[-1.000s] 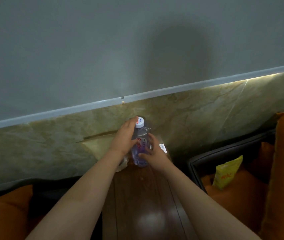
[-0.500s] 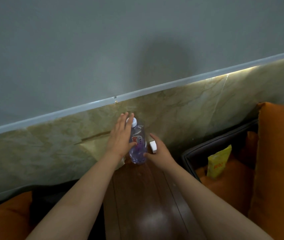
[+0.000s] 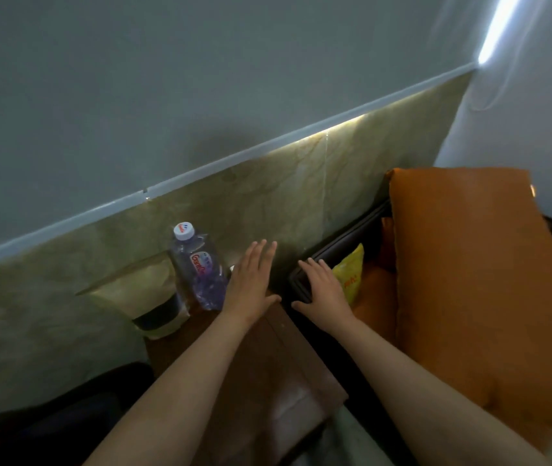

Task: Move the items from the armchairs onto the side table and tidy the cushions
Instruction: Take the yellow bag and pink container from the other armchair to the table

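Left hand (image 3: 251,287): fingers straight and together, holding nothing, palm down above the far end of the dark brown wooden side table (image 3: 288,375). The clear plastic water bottle with a white cap (image 3: 197,267) stands upright on the table just left of this hand; contact not resolvable.

Right hand (image 3: 323,290): flat, fingers extended, empty, over the black leather armchair arm (image 3: 345,243). The yellow crinkled snack packet (image 3: 348,277) lies just right of its fingers. The large orange fabric cushion (image 3: 469,280) stands upright further right.
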`<state>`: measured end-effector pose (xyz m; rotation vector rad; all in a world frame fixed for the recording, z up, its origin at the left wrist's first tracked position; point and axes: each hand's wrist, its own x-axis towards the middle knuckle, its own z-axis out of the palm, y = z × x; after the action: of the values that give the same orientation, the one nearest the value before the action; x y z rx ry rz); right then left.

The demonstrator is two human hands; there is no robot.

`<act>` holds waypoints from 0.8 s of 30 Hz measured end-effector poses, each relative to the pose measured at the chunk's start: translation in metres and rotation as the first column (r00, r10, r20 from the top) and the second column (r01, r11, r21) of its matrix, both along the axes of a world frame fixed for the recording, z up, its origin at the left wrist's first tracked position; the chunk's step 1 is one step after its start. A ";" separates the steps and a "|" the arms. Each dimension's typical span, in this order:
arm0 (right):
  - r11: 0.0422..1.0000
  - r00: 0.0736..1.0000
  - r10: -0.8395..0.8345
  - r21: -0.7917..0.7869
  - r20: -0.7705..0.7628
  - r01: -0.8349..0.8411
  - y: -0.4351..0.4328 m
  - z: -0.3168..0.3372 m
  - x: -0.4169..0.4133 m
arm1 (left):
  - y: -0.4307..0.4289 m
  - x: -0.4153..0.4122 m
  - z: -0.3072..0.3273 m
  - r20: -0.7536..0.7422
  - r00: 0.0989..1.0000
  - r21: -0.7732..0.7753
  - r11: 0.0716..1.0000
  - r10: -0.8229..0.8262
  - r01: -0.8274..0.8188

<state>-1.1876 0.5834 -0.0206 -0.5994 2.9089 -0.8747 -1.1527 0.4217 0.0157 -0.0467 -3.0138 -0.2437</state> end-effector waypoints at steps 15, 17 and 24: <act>0.994 0.988 -0.100 0.058 0.115 0.093 0.197 -0.018 -0.079 | 0.160 -0.070 -0.057 0.152 0.988 0.170 0.984 0.025 -0.051; 0.996 0.992 -0.069 0.062 0.110 0.063 0.204 -0.020 -0.088 | 0.170 -0.080 -0.063 0.170 0.985 0.185 0.981 0.026 -0.058; 0.999 0.989 0.010 0.041 0.151 -0.016 0.196 -0.046 -0.109 | 0.167 -0.127 -0.082 0.203 0.975 0.204 0.971 0.084 -0.127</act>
<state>-1.2963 0.7790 -0.0664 -0.5242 2.7776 -0.8164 -1.2794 0.5885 -0.0665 0.1671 -3.1461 -0.5962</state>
